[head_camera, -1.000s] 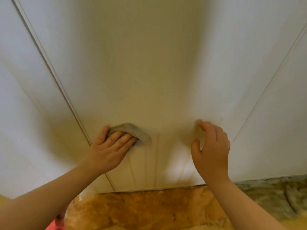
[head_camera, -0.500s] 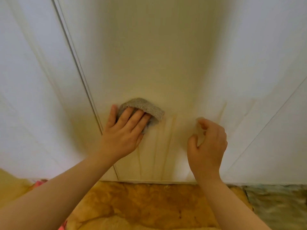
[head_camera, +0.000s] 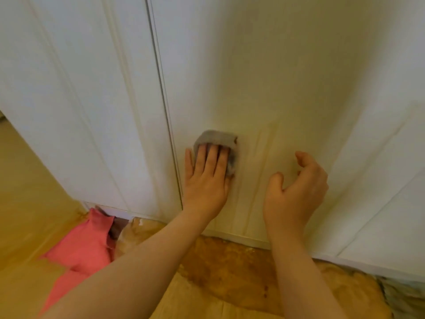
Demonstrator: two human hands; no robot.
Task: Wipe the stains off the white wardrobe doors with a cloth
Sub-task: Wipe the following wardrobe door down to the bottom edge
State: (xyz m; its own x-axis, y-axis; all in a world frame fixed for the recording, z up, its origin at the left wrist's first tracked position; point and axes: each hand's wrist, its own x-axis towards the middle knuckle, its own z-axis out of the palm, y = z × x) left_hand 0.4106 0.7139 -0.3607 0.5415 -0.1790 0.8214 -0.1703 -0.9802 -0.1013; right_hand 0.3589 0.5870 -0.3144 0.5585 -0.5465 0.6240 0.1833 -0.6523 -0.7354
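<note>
A white wardrobe door (head_camera: 264,72) fills the view, with faint yellowish streaks (head_camera: 264,143) running down its lower part. My left hand (head_camera: 207,180) lies flat on the door, pressing a grey cloth (head_camera: 216,139) against it just right of the vertical gap (head_camera: 161,88) between two doors. The cloth shows above and beside my fingers. My right hand (head_camera: 296,194) hovers to the right of the cloth with curled fingers, holding nothing, close to the door surface.
A second white door (head_camera: 76,93) stands to the left. Below the doors lies a brownish fluffy rug (head_camera: 230,268). A pink fabric item (head_camera: 85,247) lies on the yellowish floor (head_camera: 27,203) at the lower left.
The view has swung left and down, showing more floor and the pink fabric. My left hand with the cloth has moved along the door, fingers now pointing straight up. The right hand has opened slightly.
</note>
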